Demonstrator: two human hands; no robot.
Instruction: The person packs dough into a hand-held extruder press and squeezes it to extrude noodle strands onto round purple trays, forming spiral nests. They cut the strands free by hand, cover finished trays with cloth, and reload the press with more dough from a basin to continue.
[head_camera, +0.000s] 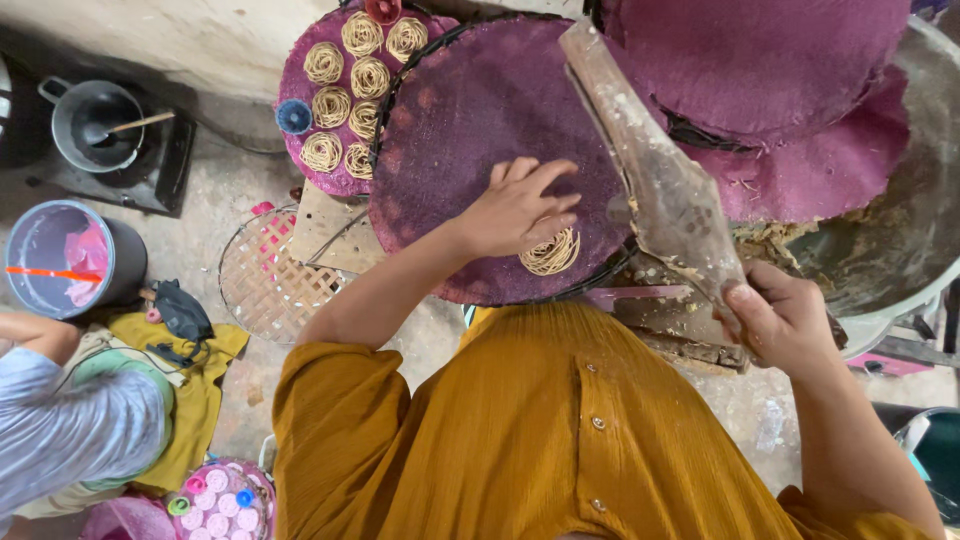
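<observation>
A large metal basin (900, 230) filled the upper right, with purple woven round mats (770, 60) stacked over its rim. In front of the person in the mustard-yellow shirt (540, 430) lay another purple woven round tray (470, 110), tilted slightly and propped near the basin. A second purple tray (300, 150) sat behind it, touching its far-left edge and carrying about eight coiled noodle nests (345, 90), with a small blue cup (294, 116) at its left rim. Below that tray lay a pale woven bamboo mat (265, 280) on the floor.

At the far left stood a dark pot (95, 120) with a spoon in it, on a black stove, and a grey bucket (70, 255) with pink plastic inside. Another person's striped sleeve (70, 430) showed at the lower left.

The right hand (785, 320) was clamped round the lower end of a long, dough-crusted wooden press (660, 180), which slanted up over the front tray. The left hand (520, 208) rested on that tray, fingers spread and bent over a fresh noodle coil (553, 254), touching its top edge. The coil lay near the tray's lower right rim.
</observation>
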